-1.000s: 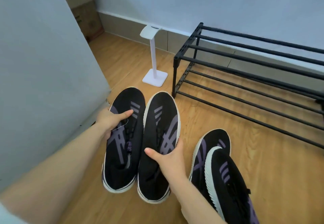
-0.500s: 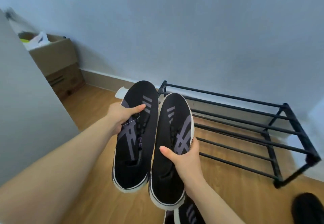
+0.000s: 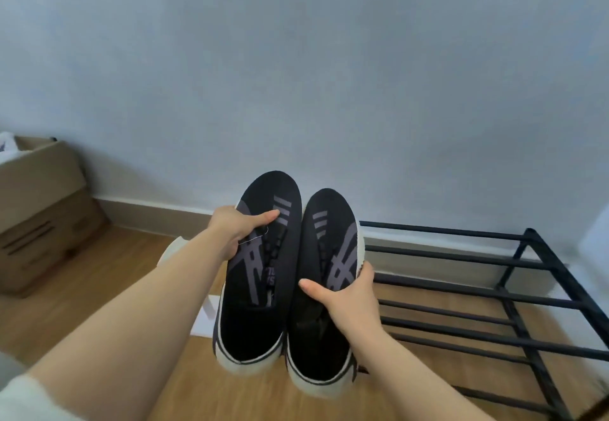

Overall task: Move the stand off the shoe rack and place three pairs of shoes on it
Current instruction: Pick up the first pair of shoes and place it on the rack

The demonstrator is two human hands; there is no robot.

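I hold a pair of black sneakers with grey-purple stripes and white soles, side by side in the air, toes pointing at the wall. My left hand (image 3: 235, 229) grips the left shoe (image 3: 257, 289) along its left edge. My right hand (image 3: 349, 295) grips the right shoe (image 3: 326, 246) from its right side. The black metal shoe rack (image 3: 494, 292) stands against the wall to the right of the shoes, its two tiers of bars bare. The white stand (image 3: 204, 315) on the floor is mostly hidden behind my left forearm and the left shoe.
Stacked cardboard boxes (image 3: 39, 216) sit by the wall at the far left. Wooden floor (image 3: 108, 262) lies between the boxes and the rack. A pale blue wall (image 3: 329, 74) fills the upper view.
I have lifted both shoes from the floor and carried them up and towards the rack. My view has tilted upward, so the other pair on the floor has dropped out of sight.
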